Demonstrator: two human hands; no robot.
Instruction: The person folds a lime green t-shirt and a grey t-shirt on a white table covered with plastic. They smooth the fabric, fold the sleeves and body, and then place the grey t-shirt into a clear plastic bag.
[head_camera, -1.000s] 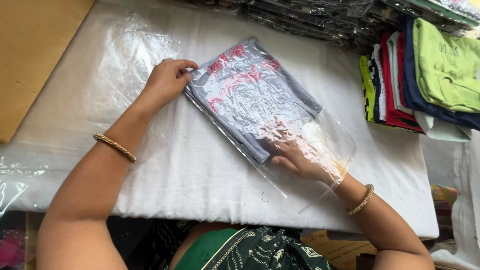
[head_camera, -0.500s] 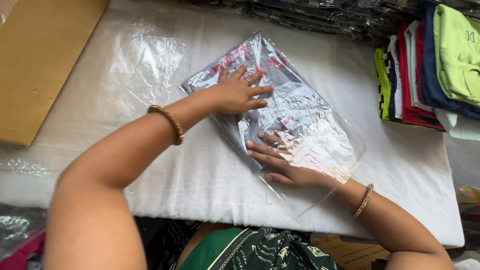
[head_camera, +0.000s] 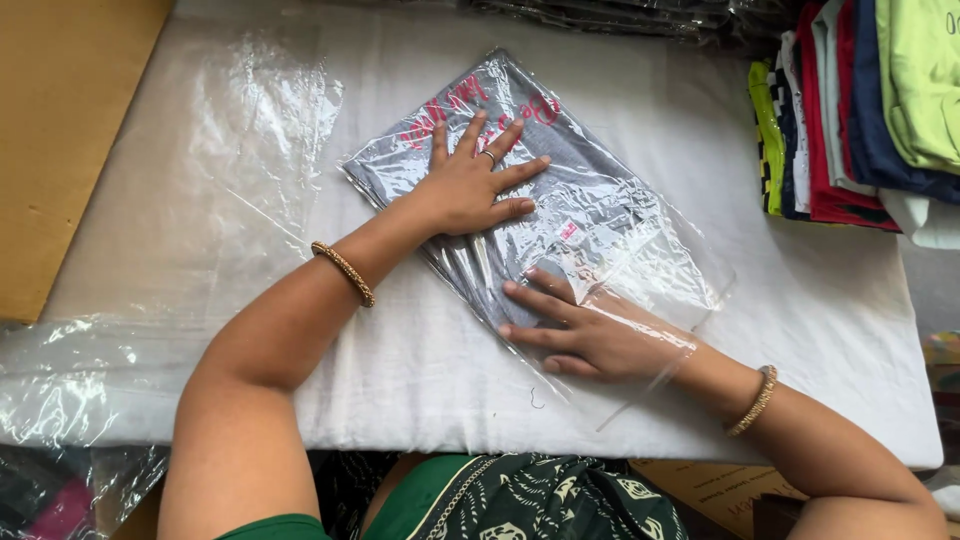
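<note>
bagged shirt (head_camera: 560, 200) mid-table (head_camera: 400, 380) (hands on it) | folded clothes stack (head_camera: 860, 110) right | loose plastic bags (head_camera: 230, 130) left

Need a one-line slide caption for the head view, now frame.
Left hand pressed flat on a grey folded garment in a clear plastic bag; right hand inside the bag's open end, on a white cloth-covered table.

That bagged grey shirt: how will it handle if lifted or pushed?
Bagged grey shirt: probably floppy, since it is folded cloth. The glossy, wrinkled film looks slippery, so it would likely slide on the white cloth. It lies flat, so rolling seems unlikely.
</note>
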